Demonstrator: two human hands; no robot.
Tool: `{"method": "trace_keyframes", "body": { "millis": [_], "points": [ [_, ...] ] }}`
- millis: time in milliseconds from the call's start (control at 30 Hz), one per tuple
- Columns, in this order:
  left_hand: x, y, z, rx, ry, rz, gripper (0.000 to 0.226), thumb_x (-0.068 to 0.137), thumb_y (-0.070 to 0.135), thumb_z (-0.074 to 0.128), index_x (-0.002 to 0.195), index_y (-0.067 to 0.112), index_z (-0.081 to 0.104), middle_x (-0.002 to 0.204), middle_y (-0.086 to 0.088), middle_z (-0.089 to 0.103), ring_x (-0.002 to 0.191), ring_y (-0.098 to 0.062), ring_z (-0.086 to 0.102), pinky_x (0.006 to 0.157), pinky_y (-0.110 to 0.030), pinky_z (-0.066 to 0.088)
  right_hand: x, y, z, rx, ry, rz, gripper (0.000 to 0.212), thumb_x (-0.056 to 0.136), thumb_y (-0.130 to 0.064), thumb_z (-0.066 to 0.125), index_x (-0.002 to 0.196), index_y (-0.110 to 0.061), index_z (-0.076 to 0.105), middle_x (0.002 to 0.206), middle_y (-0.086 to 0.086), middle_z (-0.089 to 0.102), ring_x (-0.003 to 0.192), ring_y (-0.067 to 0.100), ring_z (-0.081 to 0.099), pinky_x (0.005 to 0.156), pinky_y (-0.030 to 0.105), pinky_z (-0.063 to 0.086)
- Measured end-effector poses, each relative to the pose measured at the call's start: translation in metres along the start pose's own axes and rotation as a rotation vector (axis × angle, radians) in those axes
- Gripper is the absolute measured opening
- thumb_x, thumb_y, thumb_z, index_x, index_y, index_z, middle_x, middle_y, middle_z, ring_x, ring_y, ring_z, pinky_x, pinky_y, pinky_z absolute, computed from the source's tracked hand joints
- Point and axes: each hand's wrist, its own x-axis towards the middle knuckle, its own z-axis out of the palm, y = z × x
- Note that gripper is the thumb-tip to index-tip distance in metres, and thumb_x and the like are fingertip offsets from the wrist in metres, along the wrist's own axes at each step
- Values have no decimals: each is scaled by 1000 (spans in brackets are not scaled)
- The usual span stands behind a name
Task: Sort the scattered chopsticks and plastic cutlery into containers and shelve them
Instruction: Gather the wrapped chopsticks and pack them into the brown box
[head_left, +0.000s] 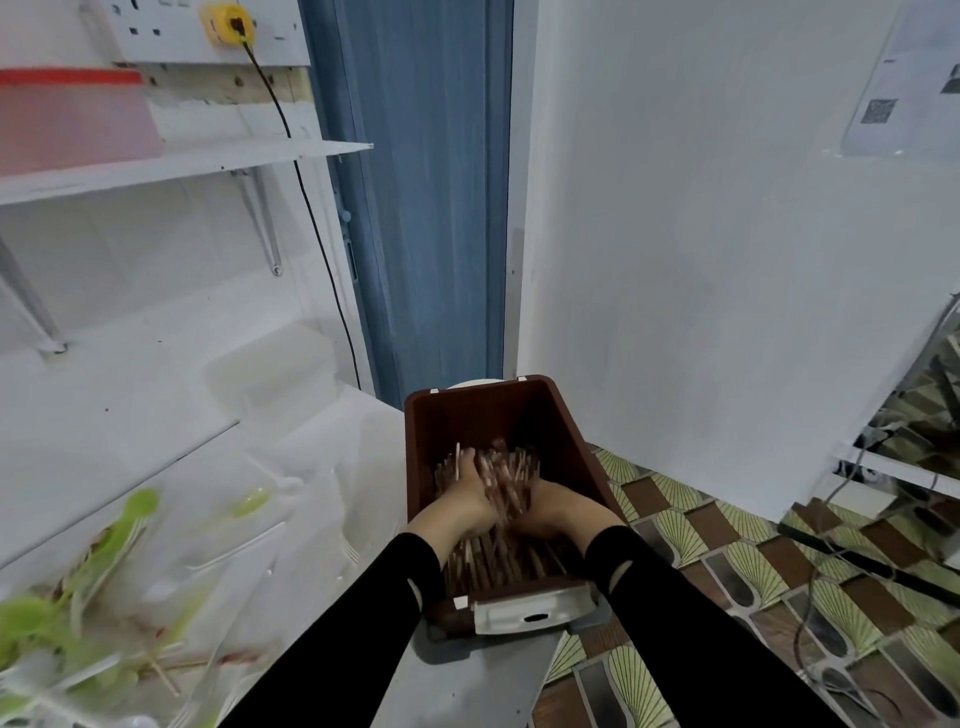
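- The brown bin (569, 431) stands in front of me at the edge of the white table (311, 467). Its long axis runs straight away from me toward the blue door (426, 208).
- Inside the bin I hold a bundle of chopsticks (501, 475). It is tilted, the far ends fanning up and away from me and the near ends dropping toward my wrists.
- Loose chopsticks (498, 564) lie flat on the bin's floor between my forearms, lengthwise along the bin.
- My left hand (467, 501) wraps the bundle from the left, fingers curled close round the sticks.
- My right hand (558, 504) presses in from the right. Most of its fingers are hidden behind the blurred sticks, but they look curled round the bundle as well.
- The two hands sit side by side, nearly meeting, with only the bundle between them.
- Green plastic cutlery (119, 525) lies scattered on the table to my left, well apart from the bin.
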Motion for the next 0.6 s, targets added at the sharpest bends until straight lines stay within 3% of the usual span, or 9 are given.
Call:
{"method": "trace_keyframes", "body": {
  "millis": [33,100,200,267,333,400,433,533,600],
  "points": [
    [-3,0,-1,-21,-35,-6,83,96,4,50,156,24,-3,160,-20,7,133,-31,40,108,-31,35,2,0,3,-12,8,10,56,86,-30,69,133,-4,51,128,14,61,114,28,61,96,34,51],
    [0,0,0,-21,-56,-10,77,97,6,46,156,29,2,160,-21,-11,146,-36,20,116,-34,27,1,-2,3,-40,27,26,63,89,-28,66,140,-3,40,134,14,57,121,29,57,99,34,49],
    [0,1,2,16,-51,-52,67,101,15,43,156,12,5,159,-21,-20,150,-36,-6,120,-33,13,-4,-4,-2,-7,85,-7,44,95,-21,56,132,0,47,130,14,59,119,30,58,95,31,49],
    [1,0,2,40,-22,-57,66,101,20,43,155,8,7,159,-20,-20,150,-35,-6,119,-31,14,-4,-3,-4,-9,110,-43,32,97,-16,50,120,2,61,118,17,66,109,32,63,86,33,51],
    [-2,1,2,75,-40,-72,63,101,20,45,154,6,15,162,-21,-5,150,-35,8,117,-32,20,-3,-3,-2,-6,99,-26,28,98,-21,49,102,0,68,100,14,69,94,30,66,71,30,48],
    [1,0,2,96,-14,-56,53,101,19,46,149,3,30,157,-20,23,144,-34,28,113,-34,26,-8,-4,-3,-6,111,-38,36,98,-31,51,73,-8,59,74,6,60,70,23,58,63,26,41],
    [1,0,2,112,-14,-43,50,101,18,46,147,3,34,156,-20,26,143,-34,30,112,-33,27,-11,-6,-4,-24,120,-45,44,99,-36,51,63,-11,50,65,3,51,61,19,50,58,25,38],
    [4,1,5,150,10,16,48,103,15,40,149,8,30,161,-19,9,148,-34,14,116,-29,15,-12,-4,-7,29,155,-60,50,98,-39,53,56,-15,41,58,0,42,52,12,38,47,19,29],
    [8,0,5,209,21,46,55,100,13,44,152,11,26,163,-14,-2,150,-32,7,117,-30,13,-14,-5,-10,90,173,-55,44,97,-30,55,58,-16,42,61,0,44,53,11,41,49,19,33]
  ]
}}
